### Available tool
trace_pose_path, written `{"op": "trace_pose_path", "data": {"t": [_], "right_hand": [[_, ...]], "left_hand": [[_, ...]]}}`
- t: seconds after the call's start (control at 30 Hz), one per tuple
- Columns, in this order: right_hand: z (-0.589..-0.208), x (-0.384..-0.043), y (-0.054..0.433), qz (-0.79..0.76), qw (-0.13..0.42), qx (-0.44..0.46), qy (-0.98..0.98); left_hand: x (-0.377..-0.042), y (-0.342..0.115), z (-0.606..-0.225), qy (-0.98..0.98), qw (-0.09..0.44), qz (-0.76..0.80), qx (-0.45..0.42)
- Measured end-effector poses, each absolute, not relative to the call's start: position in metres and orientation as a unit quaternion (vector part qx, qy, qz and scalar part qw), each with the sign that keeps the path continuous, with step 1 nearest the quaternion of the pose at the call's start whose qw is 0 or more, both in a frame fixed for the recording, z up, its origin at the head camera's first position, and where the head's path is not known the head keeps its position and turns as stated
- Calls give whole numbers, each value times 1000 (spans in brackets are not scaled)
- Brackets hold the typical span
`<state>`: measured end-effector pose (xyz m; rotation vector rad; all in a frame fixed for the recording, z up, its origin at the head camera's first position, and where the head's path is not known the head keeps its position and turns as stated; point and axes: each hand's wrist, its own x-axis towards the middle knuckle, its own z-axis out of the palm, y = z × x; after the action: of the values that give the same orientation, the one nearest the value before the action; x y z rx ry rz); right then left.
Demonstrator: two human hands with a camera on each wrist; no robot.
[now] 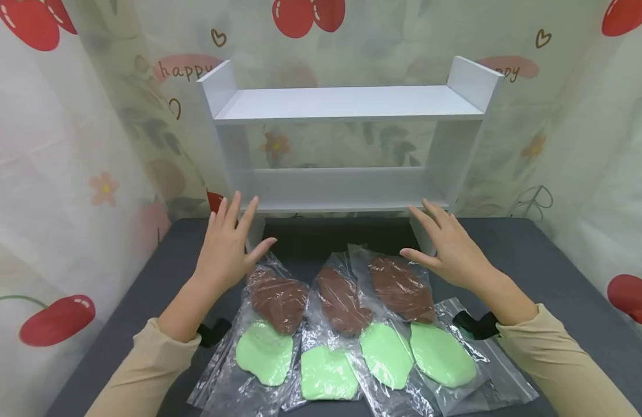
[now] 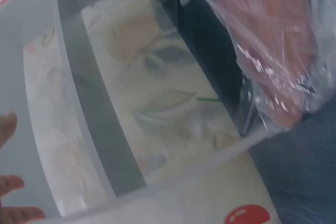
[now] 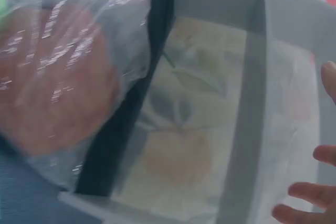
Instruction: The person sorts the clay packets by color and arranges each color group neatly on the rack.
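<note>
My left hand (image 1: 224, 249) is held with fingers spread over the left part of the table, in front of the white shelf (image 1: 336, 104). My right hand (image 1: 451, 249) mirrors it on the right, its fingers spread too. Neither holds anything. Below and between them lie clear plastic bags with flat brown clay pieces (image 1: 401, 288) toward the back and light green clay pieces (image 1: 328, 373) toward the front. In the left wrist view a bagged brown piece (image 2: 268, 30) lies near the shelf's side; the right wrist view shows another brown piece (image 3: 58, 77).
The two-tier shelf stands at the back of the dark grey table (image 1: 513, 249). Patterned cloth (image 1: 586, 145) hangs behind and on both sides. A thin looped cord (image 1: 534, 200) hangs at the back right. Black straps (image 1: 215, 333) circle the wrists.
</note>
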<state>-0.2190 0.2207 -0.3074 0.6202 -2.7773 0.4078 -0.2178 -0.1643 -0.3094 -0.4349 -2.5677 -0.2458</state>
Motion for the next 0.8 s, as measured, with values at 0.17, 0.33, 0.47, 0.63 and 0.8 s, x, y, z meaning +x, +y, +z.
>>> {"op": "trace_pose_path", "data": {"t": [0.17,0.33,0.47,0.63,0.8], "right_hand": [[-323,-218,238,209,74,186,-957],[-344,-222,253,255,28,186,-949],[-358,-225,261,278,-11,179,-943],[-370,-228,264,301,-82,148,-938],[-384,-231,267,324,-147,124,-926]], "left_hand": [[-225,-181,-308,-928,284,-203,-127],[-237,-192,-310,-921,236,-298,-84],[-249,-200,-316,-911,209,-348,-69],[-260,-206,-320,-896,191,-395,-69],[-269,-204,-319,-888,183,-415,-71]]}}
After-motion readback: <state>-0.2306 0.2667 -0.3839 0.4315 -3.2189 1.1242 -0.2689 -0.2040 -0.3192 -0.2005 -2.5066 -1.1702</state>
